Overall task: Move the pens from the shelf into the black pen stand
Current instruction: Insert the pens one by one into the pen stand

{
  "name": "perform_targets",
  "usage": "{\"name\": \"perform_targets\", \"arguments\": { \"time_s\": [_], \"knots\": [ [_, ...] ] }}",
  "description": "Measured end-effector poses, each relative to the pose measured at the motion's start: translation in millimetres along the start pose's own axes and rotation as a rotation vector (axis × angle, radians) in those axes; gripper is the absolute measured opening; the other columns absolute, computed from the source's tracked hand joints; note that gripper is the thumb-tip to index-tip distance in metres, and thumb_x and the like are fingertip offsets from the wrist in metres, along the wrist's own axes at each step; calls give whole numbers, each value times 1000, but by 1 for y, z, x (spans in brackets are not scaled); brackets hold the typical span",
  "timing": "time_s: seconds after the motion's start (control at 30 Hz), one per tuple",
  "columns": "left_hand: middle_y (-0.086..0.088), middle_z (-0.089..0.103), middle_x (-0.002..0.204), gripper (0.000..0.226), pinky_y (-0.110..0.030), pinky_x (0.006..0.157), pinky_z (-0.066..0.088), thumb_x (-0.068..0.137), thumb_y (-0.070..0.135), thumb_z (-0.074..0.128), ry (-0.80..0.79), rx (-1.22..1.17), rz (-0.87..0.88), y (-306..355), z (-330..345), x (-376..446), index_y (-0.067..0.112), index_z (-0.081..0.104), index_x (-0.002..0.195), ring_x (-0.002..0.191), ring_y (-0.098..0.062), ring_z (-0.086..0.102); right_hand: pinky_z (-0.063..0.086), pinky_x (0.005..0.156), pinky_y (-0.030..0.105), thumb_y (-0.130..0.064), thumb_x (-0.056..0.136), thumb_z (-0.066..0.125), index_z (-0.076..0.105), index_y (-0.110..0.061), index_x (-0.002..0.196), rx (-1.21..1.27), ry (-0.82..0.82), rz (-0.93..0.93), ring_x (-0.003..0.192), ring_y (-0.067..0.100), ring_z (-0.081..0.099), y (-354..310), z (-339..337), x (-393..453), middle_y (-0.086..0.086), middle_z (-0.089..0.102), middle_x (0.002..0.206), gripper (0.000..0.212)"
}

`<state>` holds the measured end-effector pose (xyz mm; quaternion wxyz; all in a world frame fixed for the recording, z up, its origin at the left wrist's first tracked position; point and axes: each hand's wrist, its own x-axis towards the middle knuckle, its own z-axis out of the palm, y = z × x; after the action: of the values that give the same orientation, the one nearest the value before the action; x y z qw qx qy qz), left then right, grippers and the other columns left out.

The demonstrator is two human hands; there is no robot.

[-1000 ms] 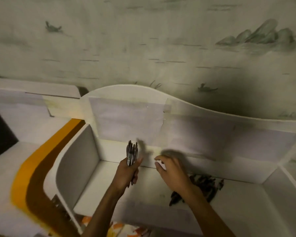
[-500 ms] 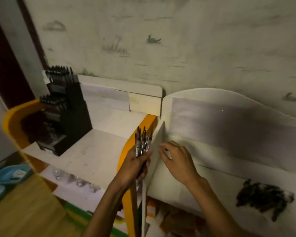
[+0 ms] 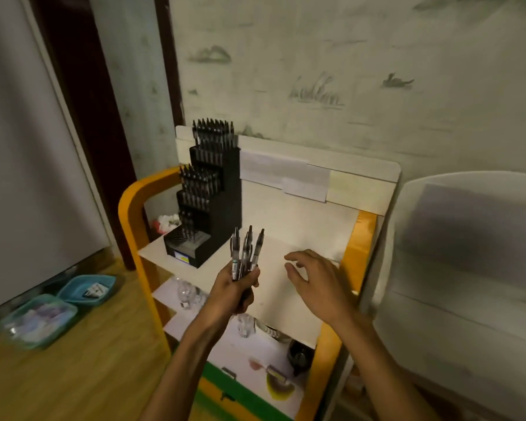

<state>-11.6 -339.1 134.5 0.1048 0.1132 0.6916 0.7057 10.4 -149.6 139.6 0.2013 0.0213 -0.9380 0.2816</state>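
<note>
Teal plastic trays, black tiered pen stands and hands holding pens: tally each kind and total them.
Teal plastic trays on the floor: 2
Black tiered pen stand: 1
Hand holding clear-barrelled pens: 1, the left hand
Total: 4

Black pen stand (image 3: 213, 192), orange-edged white shelf (image 3: 289, 238), teal trays (image 3: 87, 290).

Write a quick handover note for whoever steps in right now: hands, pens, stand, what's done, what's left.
Left hand: grips a bunch of pens, tips up, in front of the stand.
Right hand: open, holds nothing, hovers over the white shelf top.
Black pen stand: at the back left of that shelf top; upper tiers already hold pens, the lowest front tier looks mostly unfilled.
Left to do: slot the held pens into the stand.
</note>
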Motion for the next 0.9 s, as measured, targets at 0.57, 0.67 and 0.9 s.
{"name": "perform_targets", "arguments": {
  "time_s": [0.57, 0.67, 0.9],
  "knots": [
    [1, 60, 63, 35, -20, 43, 31, 96, 29, 60, 81, 9, -22, -11, -168, 119, -2, 58, 111, 49, -11, 44, 41, 84, 10, -34, 98, 55, 63, -25, 124, 51, -32, 62, 107, 7, 61, -61, 133, 134, -8, 64, 124, 28],
    [-6, 54, 60, 37, -21, 44, 31, 95, 33, 62, 76, 29, -63, -12, -194, 149, -1, 58, 108, 46, -9, 44, 43, 82, 12, -33, 98, 55, 65, -24, 122, 45, -3, 67, 104, 7, 61, -66, 154, 162, -7, 65, 121, 27],
    [-9, 66, 68, 32, -24, 47, 42, 92, 31, 65, 61, 26, -13, -7, -241, 204, -1, 64, 96, 51, -15, 54, 54, 84, 27, -34, 98, 55, 65, -27, 119, 15, 30, 99, 101, 10, 62, -76, 194, 211, -8, 66, 116, 25]
  ]
}}
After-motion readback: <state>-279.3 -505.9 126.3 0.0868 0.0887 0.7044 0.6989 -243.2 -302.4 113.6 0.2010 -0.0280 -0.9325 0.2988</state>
